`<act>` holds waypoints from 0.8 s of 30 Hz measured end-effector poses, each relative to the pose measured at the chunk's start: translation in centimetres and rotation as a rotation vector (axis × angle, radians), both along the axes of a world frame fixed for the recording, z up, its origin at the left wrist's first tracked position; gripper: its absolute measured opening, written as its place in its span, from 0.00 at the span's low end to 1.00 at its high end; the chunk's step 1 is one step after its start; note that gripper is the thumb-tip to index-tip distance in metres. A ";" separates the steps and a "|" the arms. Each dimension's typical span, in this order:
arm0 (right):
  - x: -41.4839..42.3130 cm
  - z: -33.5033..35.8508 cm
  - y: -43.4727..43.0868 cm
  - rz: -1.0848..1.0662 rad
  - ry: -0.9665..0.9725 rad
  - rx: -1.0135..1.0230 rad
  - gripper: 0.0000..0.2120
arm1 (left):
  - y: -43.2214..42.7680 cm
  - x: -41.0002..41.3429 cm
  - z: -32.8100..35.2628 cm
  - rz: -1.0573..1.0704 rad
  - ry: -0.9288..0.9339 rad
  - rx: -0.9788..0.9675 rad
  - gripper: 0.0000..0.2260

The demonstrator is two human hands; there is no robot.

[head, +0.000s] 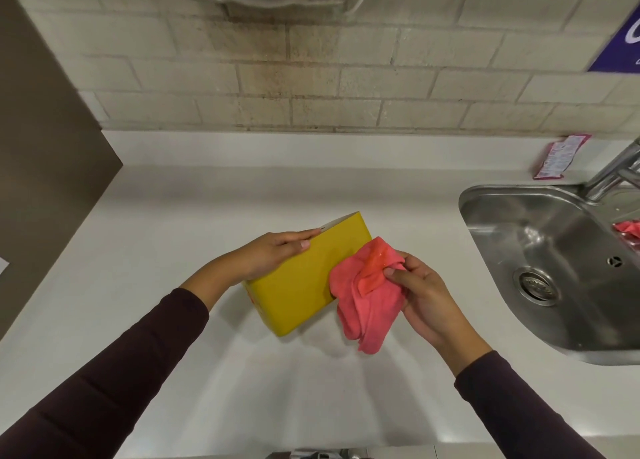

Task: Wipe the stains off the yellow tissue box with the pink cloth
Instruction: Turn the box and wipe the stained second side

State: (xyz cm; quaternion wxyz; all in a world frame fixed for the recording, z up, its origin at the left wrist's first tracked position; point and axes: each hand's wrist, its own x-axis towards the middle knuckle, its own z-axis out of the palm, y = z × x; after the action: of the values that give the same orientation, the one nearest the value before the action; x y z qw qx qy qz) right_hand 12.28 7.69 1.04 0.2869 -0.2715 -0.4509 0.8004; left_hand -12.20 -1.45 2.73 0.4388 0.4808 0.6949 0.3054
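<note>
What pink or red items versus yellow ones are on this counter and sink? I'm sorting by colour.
Pink or red: 3 (pink cloth, packet by the wall, red item in the sink)
Yellow: 1 (yellow tissue box)
Total: 4

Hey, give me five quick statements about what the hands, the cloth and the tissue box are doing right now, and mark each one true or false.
1. The left hand steadies the yellow tissue box on the counter. True.
2. The pink cloth lies inside the sink. False: the right hand holds it bunched up against the box's right end.
3. The box lies flat on its widest face. False: it is tipped up on a long edge, a broad yellow face toward the camera.
4. The sink is to the right of the box. True.
5. Both hands grip the cloth. False: only the right hand does; the left is on the box.
</note>
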 end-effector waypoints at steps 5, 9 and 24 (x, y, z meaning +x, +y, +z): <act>0.7 0.6 0.5 0.021 -0.026 0.087 0.13 | 0.2 -0.4 0.4 0.003 -0.031 -0.012 0.14; 1.2 0.9 1.0 0.025 -0.142 0.133 0.13 | 0.3 -0.3 0.7 0.002 -0.042 -0.025 0.11; 2.2 2.1 1.2 -0.343 -0.538 0.528 0.09 | 0.3 -0.1 1.1 0.034 -0.038 -0.037 0.11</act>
State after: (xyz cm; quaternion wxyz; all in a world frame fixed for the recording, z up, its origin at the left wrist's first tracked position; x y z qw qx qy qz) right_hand 14.47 8.91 3.10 0.3480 -0.4591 -0.6479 0.4983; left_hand -12.29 -1.14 3.83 0.4554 0.4548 0.7002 0.3092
